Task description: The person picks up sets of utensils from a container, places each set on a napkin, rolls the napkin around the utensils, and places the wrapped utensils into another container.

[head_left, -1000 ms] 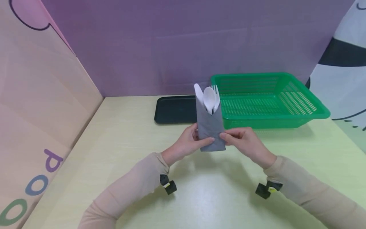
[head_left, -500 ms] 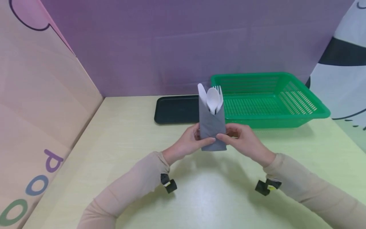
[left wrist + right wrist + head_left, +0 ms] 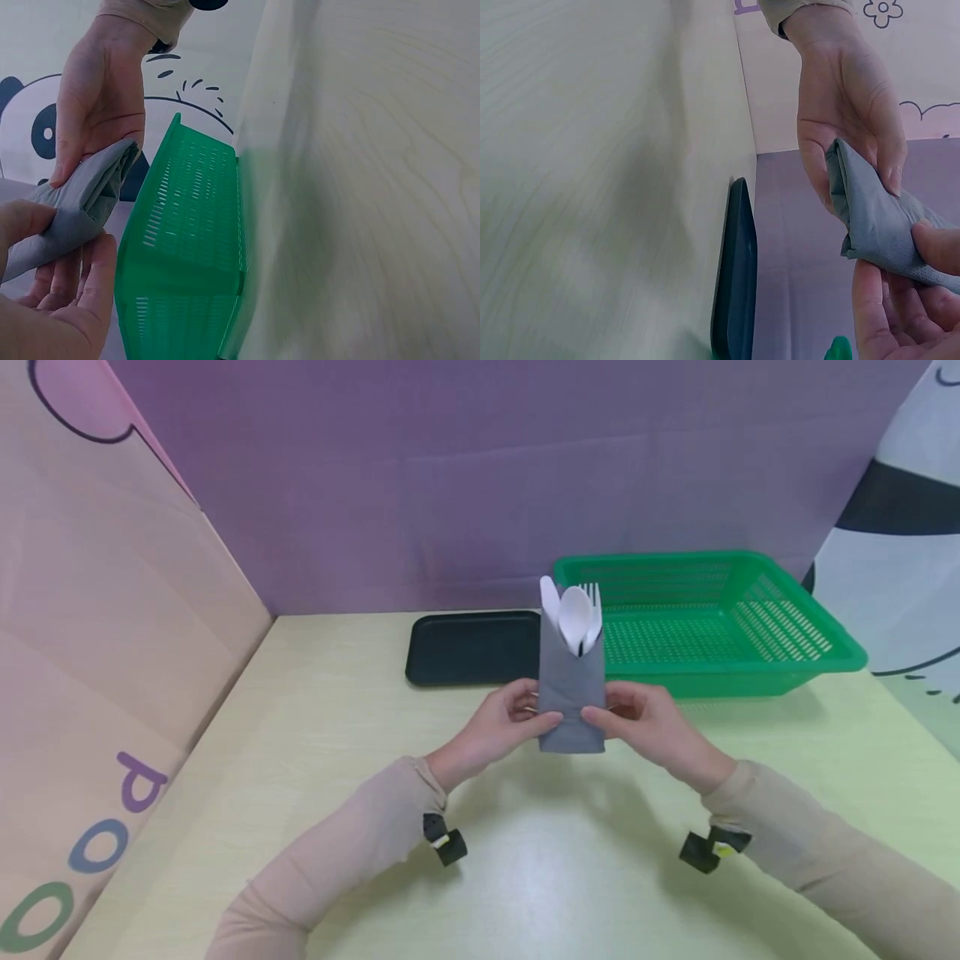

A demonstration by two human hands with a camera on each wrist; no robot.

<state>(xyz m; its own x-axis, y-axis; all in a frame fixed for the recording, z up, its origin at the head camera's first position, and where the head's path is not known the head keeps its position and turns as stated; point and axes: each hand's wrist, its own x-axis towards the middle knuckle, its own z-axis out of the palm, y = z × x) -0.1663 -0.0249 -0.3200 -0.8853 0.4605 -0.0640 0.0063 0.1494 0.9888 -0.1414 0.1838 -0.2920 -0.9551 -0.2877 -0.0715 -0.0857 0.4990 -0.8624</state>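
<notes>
A folded grey napkin (image 3: 572, 693) stands upright in the air between both hands, seen in the head view. From its top pocket stick out a white knife (image 3: 550, 599), a white spoon (image 3: 575, 614) and a white fork (image 3: 594, 610); their lower ends are hidden inside. My left hand (image 3: 504, 720) pinches the napkin's left edge, thumb across the front and fingers behind. On the opposite edge my right hand (image 3: 654, 727) pinches it the same way. Both wrist views show the napkin's folded bottom end (image 3: 90, 199) raised off the table.
Behind the napkin a black tray (image 3: 472, 649) lies flat at the back of the pale table (image 3: 337, 727). A green perforated basket (image 3: 750, 681) stands to its right. A purple wall (image 3: 450, 485) closes off the back, and a printed panel (image 3: 112, 610) borders the left side.
The napkin with its cutlery has shifted a little to the right and turned more squarely upright. Both hands keep hold, and the right thumb has moved slightly on the front.
</notes>
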